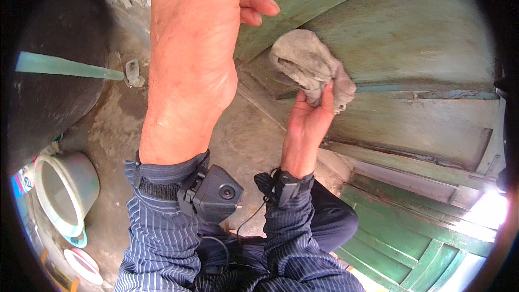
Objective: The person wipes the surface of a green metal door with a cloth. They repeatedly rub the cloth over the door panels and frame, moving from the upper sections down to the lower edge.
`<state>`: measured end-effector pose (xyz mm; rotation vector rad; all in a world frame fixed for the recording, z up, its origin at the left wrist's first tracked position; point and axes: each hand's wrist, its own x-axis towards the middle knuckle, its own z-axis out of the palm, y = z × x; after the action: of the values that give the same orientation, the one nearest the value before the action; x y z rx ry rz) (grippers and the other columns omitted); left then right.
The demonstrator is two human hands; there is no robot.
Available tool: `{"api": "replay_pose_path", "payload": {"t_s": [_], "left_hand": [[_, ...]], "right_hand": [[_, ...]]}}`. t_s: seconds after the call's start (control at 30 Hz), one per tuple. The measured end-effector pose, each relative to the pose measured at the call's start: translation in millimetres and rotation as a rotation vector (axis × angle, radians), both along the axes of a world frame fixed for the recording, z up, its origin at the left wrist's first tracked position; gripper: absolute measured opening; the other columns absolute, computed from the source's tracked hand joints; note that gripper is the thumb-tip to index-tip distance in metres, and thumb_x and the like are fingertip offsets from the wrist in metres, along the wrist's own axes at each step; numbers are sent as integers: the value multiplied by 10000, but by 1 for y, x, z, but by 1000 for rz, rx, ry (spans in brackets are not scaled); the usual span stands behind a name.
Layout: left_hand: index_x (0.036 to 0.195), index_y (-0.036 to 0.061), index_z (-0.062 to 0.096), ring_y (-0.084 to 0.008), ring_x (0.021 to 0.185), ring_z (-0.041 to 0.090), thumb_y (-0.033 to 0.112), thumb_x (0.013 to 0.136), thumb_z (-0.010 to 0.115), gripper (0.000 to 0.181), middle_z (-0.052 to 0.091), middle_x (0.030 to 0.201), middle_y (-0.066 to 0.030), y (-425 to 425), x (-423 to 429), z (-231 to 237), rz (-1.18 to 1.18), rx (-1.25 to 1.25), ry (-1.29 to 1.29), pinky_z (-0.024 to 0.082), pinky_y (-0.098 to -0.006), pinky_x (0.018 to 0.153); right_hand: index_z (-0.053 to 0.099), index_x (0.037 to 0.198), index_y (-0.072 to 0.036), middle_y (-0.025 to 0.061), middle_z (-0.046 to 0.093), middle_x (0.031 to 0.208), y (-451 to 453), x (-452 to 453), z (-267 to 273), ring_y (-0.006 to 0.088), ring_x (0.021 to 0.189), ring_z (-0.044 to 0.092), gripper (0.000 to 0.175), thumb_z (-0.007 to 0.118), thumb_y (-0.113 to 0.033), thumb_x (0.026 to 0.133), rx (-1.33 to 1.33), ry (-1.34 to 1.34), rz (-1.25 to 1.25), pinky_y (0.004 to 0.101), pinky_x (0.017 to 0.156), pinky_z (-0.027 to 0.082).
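Note:
My right hand grips a crumpled, dirty grey cloth, thumb on the near side. The cloth is against or just in front of a weathered green wooden panel; whether it touches the wood I cannot tell. My left hand is raised close to the camera at the top of the view. Its visible fingers are bent, and the top edge cuts off the rest, so anything in its grasp is hidden. Both wrists carry strapped-on black devices, with a camera on the left one.
A whitish plastic bucket and a pink-and-white basin stand on the stained concrete floor at left. A pale green pole slants beside a dark rounded surface. A green panelled door is at lower right.

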<state>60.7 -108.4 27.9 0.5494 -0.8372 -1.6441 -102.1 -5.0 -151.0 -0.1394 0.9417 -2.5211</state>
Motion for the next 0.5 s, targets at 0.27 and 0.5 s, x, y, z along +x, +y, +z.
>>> {"api": "replay_pose_path", "payload": {"t_s": [0.27, 0.5], "left_hand": [[968, 14, 678, -138, 676, 609, 199, 1040, 624, 206, 686, 814, -78, -1, -2, -2, 28, -22, -25, 477, -267, 646], [966, 14, 671, -137, 676, 608, 201, 1039, 627, 206, 686, 817, -79, 0, -3, 1, 55, -22, -24, 478, -268, 644]], "right_hand": [[626, 1323, -78, 50, 684, 1314, -12, -6, -100, 218, 1240, 638, 307, 678, -89, 1021, 232, -425, 81, 472, 1070, 529], [626, 1317, -85, 42, 679, 1308, -6, -1, -62, 204, 1218, 643, 336, 725, -112, 997, 190, -275, 78, 480, 1037, 542]]}}
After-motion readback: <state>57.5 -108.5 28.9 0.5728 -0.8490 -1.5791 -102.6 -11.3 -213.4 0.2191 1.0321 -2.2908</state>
